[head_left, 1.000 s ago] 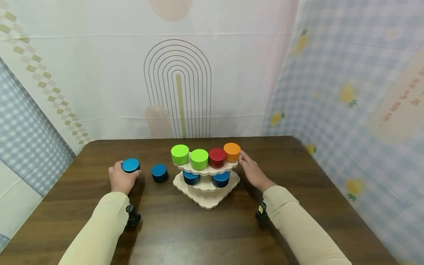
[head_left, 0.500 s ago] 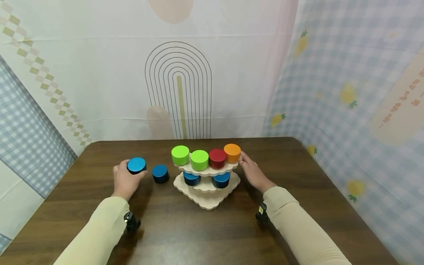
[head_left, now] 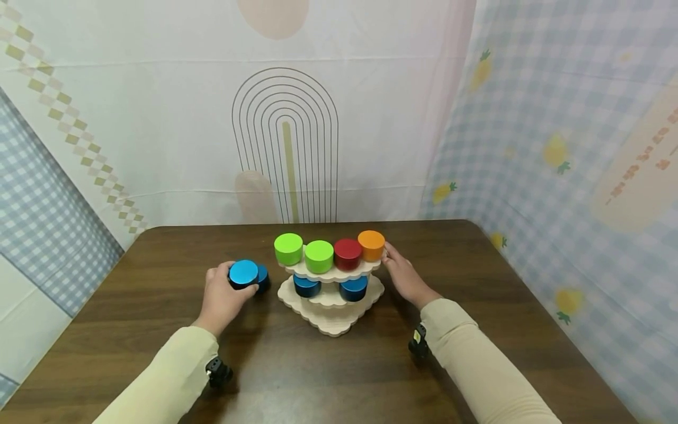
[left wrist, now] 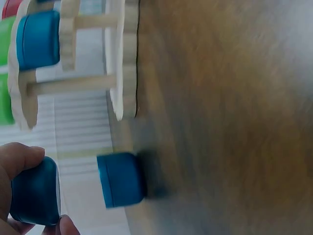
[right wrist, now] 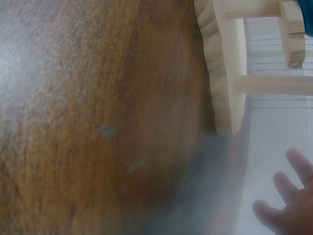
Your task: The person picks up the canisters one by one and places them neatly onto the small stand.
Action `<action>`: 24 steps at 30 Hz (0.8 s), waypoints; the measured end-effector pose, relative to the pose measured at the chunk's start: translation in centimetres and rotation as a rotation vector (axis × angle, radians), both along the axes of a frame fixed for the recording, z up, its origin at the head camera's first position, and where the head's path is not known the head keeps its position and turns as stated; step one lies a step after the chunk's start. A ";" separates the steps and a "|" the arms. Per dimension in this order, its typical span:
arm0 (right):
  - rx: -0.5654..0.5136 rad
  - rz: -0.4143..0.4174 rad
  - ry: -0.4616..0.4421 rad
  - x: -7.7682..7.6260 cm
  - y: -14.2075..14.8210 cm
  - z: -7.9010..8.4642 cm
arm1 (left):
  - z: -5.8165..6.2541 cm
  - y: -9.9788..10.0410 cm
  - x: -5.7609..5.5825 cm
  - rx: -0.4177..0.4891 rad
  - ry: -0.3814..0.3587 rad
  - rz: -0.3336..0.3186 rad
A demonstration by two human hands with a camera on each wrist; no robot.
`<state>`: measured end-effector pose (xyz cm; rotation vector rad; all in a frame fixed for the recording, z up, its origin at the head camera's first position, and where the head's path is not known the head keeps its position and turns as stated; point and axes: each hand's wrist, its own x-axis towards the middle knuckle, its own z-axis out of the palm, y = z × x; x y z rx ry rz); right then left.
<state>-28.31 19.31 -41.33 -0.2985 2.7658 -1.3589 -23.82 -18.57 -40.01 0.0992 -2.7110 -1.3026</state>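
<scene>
My left hand [head_left: 222,300] grips a small round blue tin [head_left: 244,272], thumb and fingers around its side. In the left wrist view this tin is off the table. A second blue tin [left wrist: 121,179] stands just beyond it on the table, partly hidden behind it in the head view. My right hand [head_left: 405,275] touches the right edge of the tiered wooden stand [head_left: 332,321] at its upper tier, with fingers [right wrist: 287,184] spread and fairly straight. Two light green tins [head_left: 319,257], a red tin [head_left: 348,254] and an orange tin [head_left: 371,245] stand on the upper tier.
Two more blue tins [head_left: 353,288] sit on the stand's middle tier. The brown wooden table [head_left: 328,383] ends at a patterned cloth backdrop [head_left: 371,147] behind and at the sides. A small black camera [head_left: 218,372] is strapped to each wrist.
My left hand has carried its blue tin to the right, now in front of the second blue tin. My right hand and the stand have stayed in place.
</scene>
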 end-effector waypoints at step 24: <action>-0.006 -0.007 -0.011 0.1 -0.1 0.2 | -2.3 3.6 1.6 -0.121 -0.089 -0.139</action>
